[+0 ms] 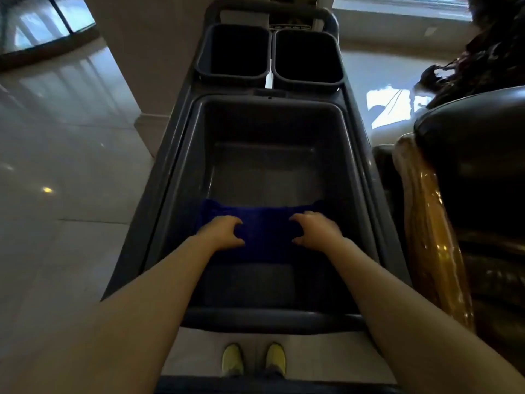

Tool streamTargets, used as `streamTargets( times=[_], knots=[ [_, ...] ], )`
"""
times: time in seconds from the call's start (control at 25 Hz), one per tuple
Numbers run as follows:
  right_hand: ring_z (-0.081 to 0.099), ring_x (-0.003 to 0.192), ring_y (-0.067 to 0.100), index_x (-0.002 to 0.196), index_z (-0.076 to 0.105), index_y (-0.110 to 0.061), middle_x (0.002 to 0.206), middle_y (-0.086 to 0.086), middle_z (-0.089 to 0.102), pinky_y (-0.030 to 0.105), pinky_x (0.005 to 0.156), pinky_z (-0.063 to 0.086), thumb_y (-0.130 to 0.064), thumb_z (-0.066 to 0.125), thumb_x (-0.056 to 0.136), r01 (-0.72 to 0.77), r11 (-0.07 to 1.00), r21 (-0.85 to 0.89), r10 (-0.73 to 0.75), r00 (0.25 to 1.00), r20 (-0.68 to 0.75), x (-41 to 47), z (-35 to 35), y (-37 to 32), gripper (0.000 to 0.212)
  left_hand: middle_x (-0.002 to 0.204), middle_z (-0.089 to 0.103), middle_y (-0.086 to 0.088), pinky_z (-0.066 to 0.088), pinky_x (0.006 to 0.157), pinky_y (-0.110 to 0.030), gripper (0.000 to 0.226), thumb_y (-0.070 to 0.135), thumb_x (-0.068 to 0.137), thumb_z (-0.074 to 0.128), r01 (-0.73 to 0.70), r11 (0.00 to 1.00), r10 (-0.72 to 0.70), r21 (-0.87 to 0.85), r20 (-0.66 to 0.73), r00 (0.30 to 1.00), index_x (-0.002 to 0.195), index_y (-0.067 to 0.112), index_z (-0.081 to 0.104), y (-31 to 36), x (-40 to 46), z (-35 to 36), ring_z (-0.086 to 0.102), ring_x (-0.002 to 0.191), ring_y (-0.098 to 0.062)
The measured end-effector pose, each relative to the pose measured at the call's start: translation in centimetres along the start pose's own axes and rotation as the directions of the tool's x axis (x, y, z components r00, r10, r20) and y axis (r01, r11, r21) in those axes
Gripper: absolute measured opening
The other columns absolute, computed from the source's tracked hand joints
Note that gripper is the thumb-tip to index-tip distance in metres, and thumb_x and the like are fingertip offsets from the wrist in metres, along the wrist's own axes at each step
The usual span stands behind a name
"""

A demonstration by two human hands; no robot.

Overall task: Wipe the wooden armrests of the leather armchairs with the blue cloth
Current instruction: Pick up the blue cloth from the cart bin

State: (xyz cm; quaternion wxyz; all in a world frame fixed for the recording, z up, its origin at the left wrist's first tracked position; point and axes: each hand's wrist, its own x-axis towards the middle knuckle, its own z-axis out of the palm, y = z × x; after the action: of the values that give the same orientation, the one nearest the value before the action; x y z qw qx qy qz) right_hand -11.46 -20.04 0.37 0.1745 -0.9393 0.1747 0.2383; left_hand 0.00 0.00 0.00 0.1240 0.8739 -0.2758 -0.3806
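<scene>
A dark blue cloth (267, 231) hangs spread inside the large grey tub (181, 177) of a cleaning cart. My left hand (223, 233) grips the cloth's left side and my right hand (318, 231) grips its right side, fingers curled into the fabric. A dark leather armchair (468, 155) stands at the right edge of the view, with a glossy wooden armrest (429, 228) running along its near side, right beside the cart.
Two small dark bins (235, 52) (306, 56) sit at the cart's far end. A pale column (136, 66) rises at the left of the cart. Shiny tiled floor (56, 194) spreads to the left. My yellow shoes (252, 359) show below the cart's near rim.
</scene>
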Motion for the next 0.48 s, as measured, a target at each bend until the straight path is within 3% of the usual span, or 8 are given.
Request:
streamTargets(
  times=[0.12, 0.24, 0.36, 0.48],
  knots=[
    [0.042, 0.119, 0.03, 0.133, 0.042, -0.022, 0.134, 0.008, 0.046, 0.048, 0.092, 0.043, -0.027, 0.062, 0.084, -0.067, 0.996, -0.065, 0.061, 0.994, -0.089, -0.3, 2.5, -0.4, 0.053, 0.139, 0.041, -0.008, 0.043, 0.098, -0.042, 0.058, 0.027, 0.085, 0.06, 0.098, 0.995, -0.09, 0.035, -0.182, 0.979, 0.136, 0.015, 0.035, -0.6, 0.0, 2.8, 0.04, 0.124, -0.026],
    [0.045, 0.113, 0.03, 0.12, 0.053, -0.016, 0.122, 0.008, 0.053, 0.05, 0.091, 0.041, -0.02, 0.06, 0.085, -0.108, 0.994, -0.011, 0.103, 0.972, -0.211, -0.2, 3.8, -1.1, 0.036, 0.125, 0.05, -0.005, 0.047, 0.084, -0.037, 0.041, 0.023, 0.087, 0.058, 0.136, 0.985, -0.086, 0.106, -0.382, 0.92, 0.125, 0.014, 0.049, -0.3, 0.3, 4.6, 0.045, 0.113, -0.023],
    [0.052, 0.103, 0.029, 0.106, 0.057, -0.011, 0.112, 0.01, 0.059, 0.044, 0.082, 0.047, -0.007, 0.056, 0.085, -0.085, 0.996, 0.002, 0.083, 0.965, -0.247, -0.3, 3.3, -1.6, 0.022, 0.113, 0.058, -0.007, 0.046, 0.071, -0.033, 0.021, 0.012, 0.086, 0.056, 0.138, 0.974, -0.057, 0.181, -0.396, 0.916, 0.107, 0.011, 0.059, 0.1, 0.5, 4.3, 0.053, 0.1, -0.023],
    [0.056, 0.09, 0.026, 0.094, 0.054, -0.013, 0.105, 0.008, 0.06, 0.036, 0.069, 0.047, -0.001, 0.052, 0.082, -0.063, 0.995, 0.082, 0.076, 0.985, -0.158, -1.2, 3.0, -1.6, 0.018, 0.106, 0.063, -0.007, 0.047, 0.07, -0.032, 0.015, 0.009, 0.085, 0.056, 0.133, 0.984, -0.09, 0.118, -0.315, 0.945, 0.099, 0.013, 0.062, 0.0, -0.1, 4.4, 0.059, 0.092, -0.023]
  ],
)
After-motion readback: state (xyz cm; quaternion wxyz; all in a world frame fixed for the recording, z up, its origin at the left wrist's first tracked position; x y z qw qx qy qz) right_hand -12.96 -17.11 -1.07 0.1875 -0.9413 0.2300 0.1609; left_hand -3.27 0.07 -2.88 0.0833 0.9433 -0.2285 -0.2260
